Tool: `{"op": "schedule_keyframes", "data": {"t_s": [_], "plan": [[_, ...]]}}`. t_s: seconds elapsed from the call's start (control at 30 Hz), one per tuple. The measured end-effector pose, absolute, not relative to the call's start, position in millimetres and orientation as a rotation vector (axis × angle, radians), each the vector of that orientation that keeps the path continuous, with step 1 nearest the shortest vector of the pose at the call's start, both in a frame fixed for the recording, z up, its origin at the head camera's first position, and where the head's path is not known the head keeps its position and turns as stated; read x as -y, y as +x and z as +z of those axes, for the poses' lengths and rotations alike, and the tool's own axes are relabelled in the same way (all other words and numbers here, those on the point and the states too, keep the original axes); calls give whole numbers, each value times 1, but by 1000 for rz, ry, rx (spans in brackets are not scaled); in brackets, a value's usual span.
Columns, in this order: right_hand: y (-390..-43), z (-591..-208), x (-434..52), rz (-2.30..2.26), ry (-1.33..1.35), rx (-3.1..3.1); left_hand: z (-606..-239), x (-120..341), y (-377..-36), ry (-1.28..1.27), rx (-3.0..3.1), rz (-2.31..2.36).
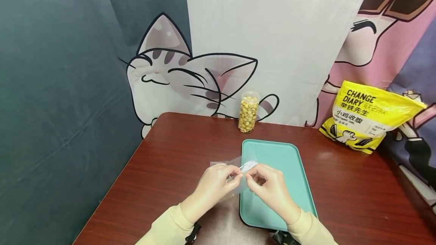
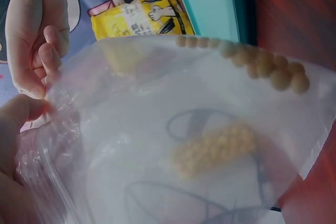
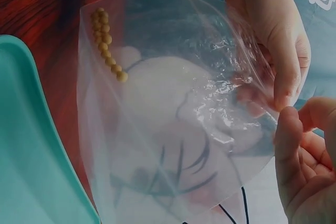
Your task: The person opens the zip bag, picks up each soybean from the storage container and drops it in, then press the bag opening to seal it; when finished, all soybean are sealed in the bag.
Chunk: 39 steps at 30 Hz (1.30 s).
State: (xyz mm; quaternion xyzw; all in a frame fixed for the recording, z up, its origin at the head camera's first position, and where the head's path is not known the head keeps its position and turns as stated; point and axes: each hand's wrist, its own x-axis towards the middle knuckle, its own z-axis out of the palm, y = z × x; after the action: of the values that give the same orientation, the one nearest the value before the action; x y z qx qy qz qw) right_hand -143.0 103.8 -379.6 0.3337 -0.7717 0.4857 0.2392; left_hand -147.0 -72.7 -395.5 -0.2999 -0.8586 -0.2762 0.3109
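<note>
A clear plastic zip bag (image 2: 131,129) hangs over the table's middle, with a row of small round tan balls (image 3: 106,45) gathered along its lower edge. My left hand (image 1: 216,182) pinches the bag's top edge between thumb and finger. Right beside it, my right hand (image 1: 270,186) pinches the same edge, the fingertips of both hands almost touching. Shiny creases run across the plastic near the fingers in the right wrist view. Whether the bag's mouth is parted I cannot tell. Partly beneath the bag and right hand lies a turquoise tray (image 1: 276,154).
At the table's back edge stands a clear jar (image 1: 248,114) of yellow popcorn-like pieces. A yellow snack bag (image 1: 366,118) leans by the wall at the back right. Cartoon-printed cloth (image 1: 279,29) hangs behind the reddish-brown table (image 1: 163,154).
</note>
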Motion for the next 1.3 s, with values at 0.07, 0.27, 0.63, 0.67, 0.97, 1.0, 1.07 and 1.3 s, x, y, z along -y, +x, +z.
{"op": "schedule_keyframes", "data": {"t_s": [0.07,0.27,0.63,0.67,0.97,1.0,1.07,1.3], "plan": [[-141,-377,-103,1344,941,2072,-396,73,-147,-792,2273,-728],[-140,-377,-103,1354,951,2050,-396,74,-146,-803,2293,-730],[-150,-399,-112,1297,899,2090,-399,74,-144,-810,2300,-740],[-151,-402,-113,1296,900,2087,-399,74,-144,-809,2299,-735],[-152,-406,-120,1284,872,2104,-402,74,-143,-840,2281,-669],[-152,-406,-121,1280,869,2099,-403,74,-143,-838,2283,-663],[-152,-407,-122,1271,867,2081,-404,74,-142,-831,2288,-658],[-149,-398,-124,1265,863,2054,-409,78,-138,-787,2316,-671]]}}
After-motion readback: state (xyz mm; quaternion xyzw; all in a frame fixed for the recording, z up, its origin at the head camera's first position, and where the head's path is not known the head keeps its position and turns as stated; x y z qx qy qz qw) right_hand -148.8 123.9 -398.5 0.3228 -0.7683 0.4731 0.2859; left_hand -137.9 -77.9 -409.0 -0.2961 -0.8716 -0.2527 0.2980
